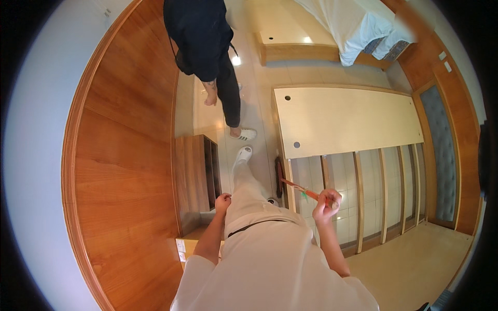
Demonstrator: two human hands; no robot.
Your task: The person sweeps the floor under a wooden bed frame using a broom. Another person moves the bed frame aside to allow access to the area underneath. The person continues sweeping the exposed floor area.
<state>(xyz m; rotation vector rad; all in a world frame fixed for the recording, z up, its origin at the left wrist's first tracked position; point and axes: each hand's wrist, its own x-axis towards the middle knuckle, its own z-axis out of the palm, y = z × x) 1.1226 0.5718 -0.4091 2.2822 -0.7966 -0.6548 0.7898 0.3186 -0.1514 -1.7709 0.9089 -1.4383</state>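
My right hand is wrapped round the end of a long reddish handle, which belongs to a broom. Its narrow dark brown head is down by the floor, beside the near left corner of a wooden bed frame. A bit of green shows on the handle. At my left side hangs my left hand, its fingers curled with nothing visible in them. Close to it stands a brown wooden nightstand with dark openings.
A pale board covers the frame's far part; bare slats cross the near part. Another bed base with white sheeting stands beyond. Ahead, a person in black stands on the tiled floor. Wood panelling lines the left.
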